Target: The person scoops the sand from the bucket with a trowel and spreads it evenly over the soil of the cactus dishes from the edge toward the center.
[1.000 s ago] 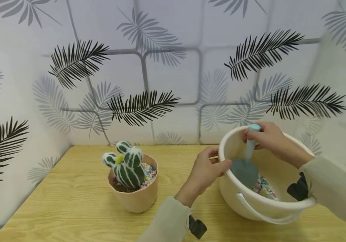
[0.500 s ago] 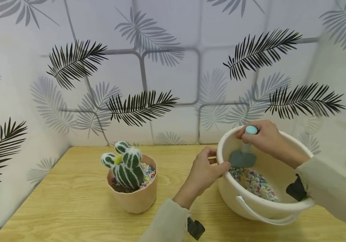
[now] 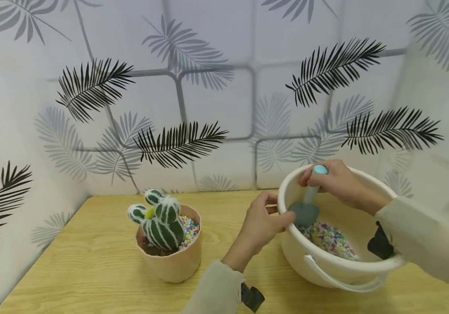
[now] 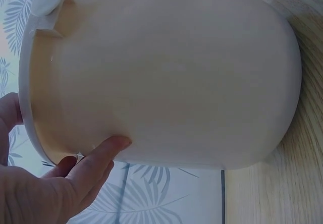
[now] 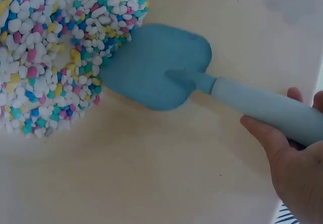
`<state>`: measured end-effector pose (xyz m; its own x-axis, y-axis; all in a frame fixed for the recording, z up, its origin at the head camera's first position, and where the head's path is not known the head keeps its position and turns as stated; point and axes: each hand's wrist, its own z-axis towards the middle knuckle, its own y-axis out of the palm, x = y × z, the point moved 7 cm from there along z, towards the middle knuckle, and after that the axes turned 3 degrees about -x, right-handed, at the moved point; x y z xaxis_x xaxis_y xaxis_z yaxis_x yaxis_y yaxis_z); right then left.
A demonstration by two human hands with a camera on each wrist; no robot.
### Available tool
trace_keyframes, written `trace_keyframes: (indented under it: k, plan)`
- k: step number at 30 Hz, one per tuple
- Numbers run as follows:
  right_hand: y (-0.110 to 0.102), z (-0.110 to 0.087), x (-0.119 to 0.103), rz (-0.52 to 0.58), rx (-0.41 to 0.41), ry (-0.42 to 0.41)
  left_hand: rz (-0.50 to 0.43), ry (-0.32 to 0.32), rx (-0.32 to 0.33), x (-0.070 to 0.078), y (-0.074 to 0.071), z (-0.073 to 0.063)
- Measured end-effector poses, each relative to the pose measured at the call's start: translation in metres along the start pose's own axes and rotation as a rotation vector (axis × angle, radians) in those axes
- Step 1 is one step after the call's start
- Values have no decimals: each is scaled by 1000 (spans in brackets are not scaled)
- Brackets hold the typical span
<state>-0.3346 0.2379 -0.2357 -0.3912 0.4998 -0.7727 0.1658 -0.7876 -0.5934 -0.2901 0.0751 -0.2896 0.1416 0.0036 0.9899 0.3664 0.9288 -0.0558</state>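
Note:
A cream bucket (image 3: 301, 261) stands on the table at the right. My left hand (image 3: 261, 222) grips its near-left rim, the thumb over the edge and the fingers against the outer wall, as the left wrist view shows. Inside, my right hand (image 3: 336, 183) holds a small blue toy shovel (image 3: 304, 214) by its pale handle, top end up. In the right wrist view the shovel's blade (image 5: 156, 65) touches the edge of a heap of coloured pebbles (image 5: 48, 57). The blade's tip is partly among the pebbles. Part of the heap is hidden behind the rim in the head view.
To the left stands a peach flowerpot (image 3: 173, 264) with a knitted cactus (image 3: 163, 229); coloured pebbles cover its right side, dark brown shows at the front. The bucket's white handle (image 3: 342, 283) hangs down in front. A leaf-patterned wall (image 3: 216, 157) rises behind the wooden table (image 3: 95, 257).
The shovel blade has swung up, then moved down and left against the bucket's left inner wall, with the right hand shifting slightly left. The left hand keeps its hold on the rim.

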Motion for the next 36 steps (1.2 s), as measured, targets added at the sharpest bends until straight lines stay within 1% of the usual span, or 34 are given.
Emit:
trace_keyframes:
  k: [3, 5, 10, 13, 17, 20, 22, 24, 29, 31, 34, 36]
  plan:
    - [3, 1, -2, -9, -57, -10, -10, -4, -1, -1, 0, 2]
    - [4, 2, -4, -8, -74, -11, -12, -6, -2, -1, -1, 3]
    - [1, 5, -8, -21, -54, -15, -13, -4, 4, 3, -3, 3]
    - [2, 5, -8, 8, -68, 11, -16, 1, 6, 6, -2, 2]
    - [7, 3, -3, 35, -137, 77, -10, 11, 3, 8, -1, 0]
    - [12, 1, -1, 34, -179, 97, -3, 18, 10, 8, 0, 0]
    - [12, 1, -1, 21, -177, 98, -5, 15, 5, 7, 1, -1]
    - [10, 0, -2, -2, -153, 81, -4, 11, -8, 6, 2, -1]
    - [0, -3, -6, -124, -29, 14, -1, 11, -21, 5, 5, -1]
    - [-2, -4, -5, -141, -12, 14, -2, 7, -20, 5, 5, -1]
    - [2, -2, -2, -100, -43, 45, -7, -7, -12, 3, 3, -1]
    - [7, 2, 1, -49, -95, 73, -14, -16, 3, 1, 0, -1]
